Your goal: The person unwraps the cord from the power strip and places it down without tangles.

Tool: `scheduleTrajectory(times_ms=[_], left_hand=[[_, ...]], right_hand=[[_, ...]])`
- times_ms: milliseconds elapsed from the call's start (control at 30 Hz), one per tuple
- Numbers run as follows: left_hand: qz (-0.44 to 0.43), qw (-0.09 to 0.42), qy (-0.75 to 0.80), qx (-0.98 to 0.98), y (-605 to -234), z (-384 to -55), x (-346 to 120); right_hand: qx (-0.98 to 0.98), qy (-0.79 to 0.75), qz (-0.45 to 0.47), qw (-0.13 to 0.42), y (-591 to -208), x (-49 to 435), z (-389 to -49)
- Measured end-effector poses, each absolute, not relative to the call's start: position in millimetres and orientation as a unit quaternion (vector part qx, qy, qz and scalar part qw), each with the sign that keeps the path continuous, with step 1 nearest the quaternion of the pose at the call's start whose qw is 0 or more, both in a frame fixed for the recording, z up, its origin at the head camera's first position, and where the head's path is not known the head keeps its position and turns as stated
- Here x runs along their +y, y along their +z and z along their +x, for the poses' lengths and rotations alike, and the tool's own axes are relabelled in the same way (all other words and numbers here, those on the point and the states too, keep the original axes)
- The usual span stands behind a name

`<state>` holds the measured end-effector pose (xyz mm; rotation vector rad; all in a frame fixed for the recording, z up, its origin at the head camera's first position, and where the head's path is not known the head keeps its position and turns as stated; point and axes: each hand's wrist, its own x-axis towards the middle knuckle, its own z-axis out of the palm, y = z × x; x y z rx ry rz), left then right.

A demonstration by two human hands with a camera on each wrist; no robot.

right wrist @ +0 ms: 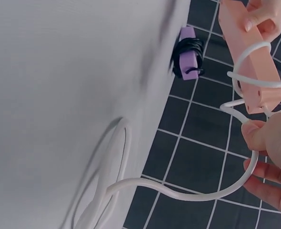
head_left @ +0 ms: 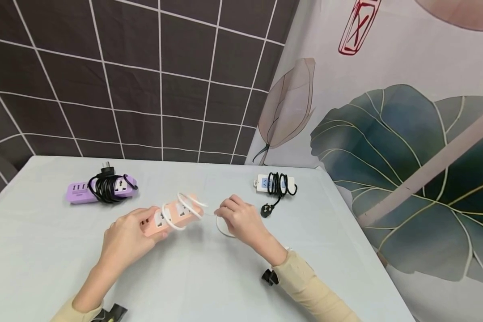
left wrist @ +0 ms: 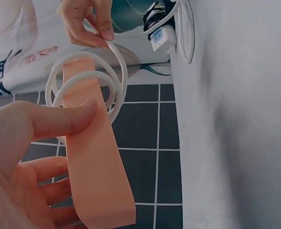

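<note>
My left hand (head_left: 126,237) grips one end of a peach power strip (head_left: 150,226), lifted above the table. In the left wrist view the thumb lies across the strip's plain side (left wrist: 95,162). White cable (head_left: 167,217) loops loosely around the strip's far half. To the right, my right hand (head_left: 241,219) pinches the white cable between thumb and fingers, just off the strip's end. From that pinch, more of the cable (right wrist: 178,194) hangs in a curve down to the table, seen in the right wrist view. Its plug cannot be made out.
A purple power strip (head_left: 78,193) wrapped in black cable lies at the table's back left. At the back right lies a white power strip (head_left: 261,183) with black cable and a plug (head_left: 267,210). Dark checked cloth and a leaf-patterned curtain hang behind the table (head_left: 209,286).
</note>
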<state>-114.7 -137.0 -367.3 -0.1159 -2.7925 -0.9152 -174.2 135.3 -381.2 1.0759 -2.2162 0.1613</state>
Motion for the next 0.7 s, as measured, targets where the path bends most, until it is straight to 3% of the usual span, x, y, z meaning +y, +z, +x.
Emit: scheduleTrajectory(times_ms=[400, 700], left_hand=[[-0.050, 0.100, -0.305, -0.946, -368.2, -110.3, -137.2], [-0.058, 0.088, -0.294, -0.950, -369.0, -110.1, -138.3]], right_hand=[[-0.860, 0.079, 0.379, 0.334, -379.0, 133.0, -179.5], [-0.846, 0.093, 0.355, 0.386, -373.7, 136.0, -183.2]])
